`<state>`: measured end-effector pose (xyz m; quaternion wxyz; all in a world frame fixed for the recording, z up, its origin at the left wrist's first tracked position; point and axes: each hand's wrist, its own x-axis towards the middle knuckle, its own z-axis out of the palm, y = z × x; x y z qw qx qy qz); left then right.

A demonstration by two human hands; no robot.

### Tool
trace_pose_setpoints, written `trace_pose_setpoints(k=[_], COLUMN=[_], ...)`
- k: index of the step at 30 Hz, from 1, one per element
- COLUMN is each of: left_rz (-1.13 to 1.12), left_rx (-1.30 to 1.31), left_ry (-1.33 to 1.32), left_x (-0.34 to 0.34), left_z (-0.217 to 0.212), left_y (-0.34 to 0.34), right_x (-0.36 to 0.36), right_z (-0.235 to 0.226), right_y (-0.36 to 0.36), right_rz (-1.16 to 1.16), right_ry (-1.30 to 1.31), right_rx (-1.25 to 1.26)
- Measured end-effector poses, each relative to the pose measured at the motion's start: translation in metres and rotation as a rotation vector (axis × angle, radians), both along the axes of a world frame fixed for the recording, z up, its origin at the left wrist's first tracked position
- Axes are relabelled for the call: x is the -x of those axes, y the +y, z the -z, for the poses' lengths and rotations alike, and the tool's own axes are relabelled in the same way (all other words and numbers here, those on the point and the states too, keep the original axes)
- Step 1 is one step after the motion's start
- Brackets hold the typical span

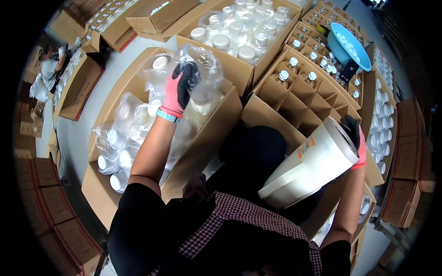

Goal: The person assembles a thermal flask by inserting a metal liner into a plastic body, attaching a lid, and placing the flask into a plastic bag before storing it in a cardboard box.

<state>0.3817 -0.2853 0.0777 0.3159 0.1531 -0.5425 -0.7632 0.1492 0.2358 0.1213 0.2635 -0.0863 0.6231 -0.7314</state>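
At nine o'clock, far off, another person bent over boxes. Nearer centre, an open carton held white-lidded jars in clear bags. The left hand, in a pink and black glove, had its grip pressed around a bagged jar, lifted above the carton at eleven o'clock. At one o'clock, a divided box held silver-capped bottles, with a blue bowl beyond it. At three o'clock, the gloved right hand had its grip curled over the end of a large white roll, tilted against the body.
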Motion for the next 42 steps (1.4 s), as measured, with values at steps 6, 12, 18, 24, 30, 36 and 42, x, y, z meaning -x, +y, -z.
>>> trace_pose_setpoints(k=[6, 12, 18, 24, 30, 36, 42], left_rz=[0.661, 0.854, 0.91, 0.936, 1.195, 1.234, 0.596], left_rx=[-0.088, -0.338, -0.299, -0.47, -0.284, 1.501, 1.537], left_ry=[0.052, 0.025, -0.039, 0.004, 0.044, 0.177, 0.298], left_x=[0.084, 0.091, 0.101, 0.13, 0.092, 0.028, -0.027], left_z=[-0.007, -0.028, -0.067, -0.049, -0.083, -0.144, -0.107], left_y=[0.177, 0.202, 0.218, 0.23, 0.221, 0.276, 0.255], right_x=[0.068, 0.032, 0.014, -0.015, -0.017, -0.072, -0.148], right_z=[0.034, 0.039, 0.041, 0.05, 0.037, 0.062, 0.059], right_y=[-0.131, -0.109, -0.012, -0.062, 0.012, 0.072, 0.014], right_rz=[-0.637, -0.703, -0.31, -0.321, -0.137, -0.319, -0.394], right_ry=[0.302, 0.477, -0.055, -0.148, 0.096, 0.59, 0.874], right_rx=[-0.08, -0.301, 0.345, 0.288, 0.609, -0.392, -0.723])
